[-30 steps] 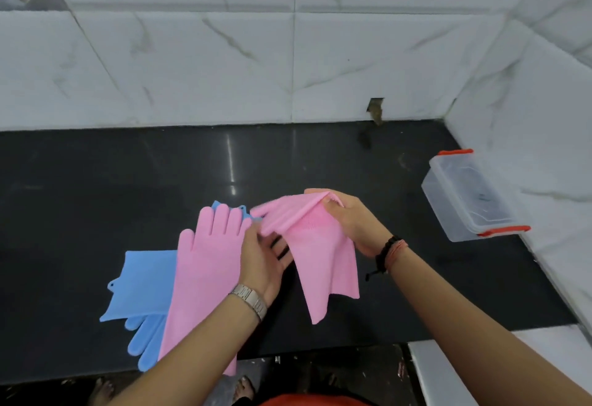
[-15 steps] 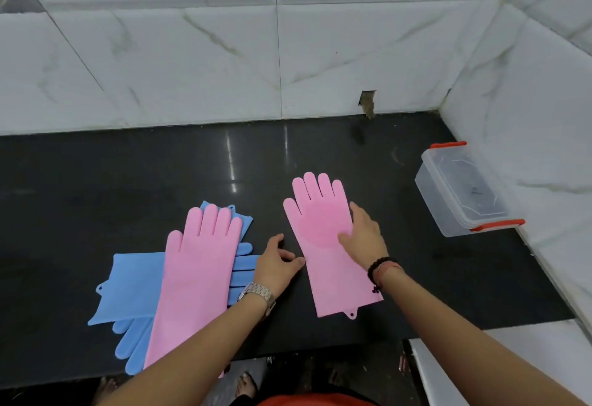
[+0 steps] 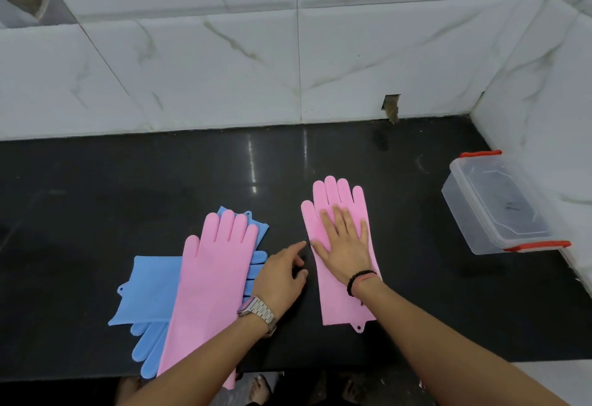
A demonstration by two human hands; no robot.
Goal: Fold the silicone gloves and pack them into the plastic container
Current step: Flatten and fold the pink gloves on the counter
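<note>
One pink silicone glove [image 3: 336,296] lies flat on the black counter, fingers pointing away from me. My right hand [image 3: 344,239] rests palm down on its palm area, fingers spread. My left hand [image 3: 282,274] hovers just left of that glove, index finger pointing toward its edge, holding nothing. A second pink glove [image 3: 211,280] lies to the left on top of blue gloves [image 3: 150,290]. The clear plastic container [image 3: 499,207] with red clips and its lid on sits at the right, by the wall.
The black counter [image 3: 160,187] ends at a front edge near me, with bare feet visible below. White marble-tiled walls close off the back and the right side. A white ledge [image 3: 551,376] sits at the lower right.
The pink glove, held up in both hands a second ago, now lies flat on the counter. My right hand has slid up onto its palm, and my left hand has let go.
</note>
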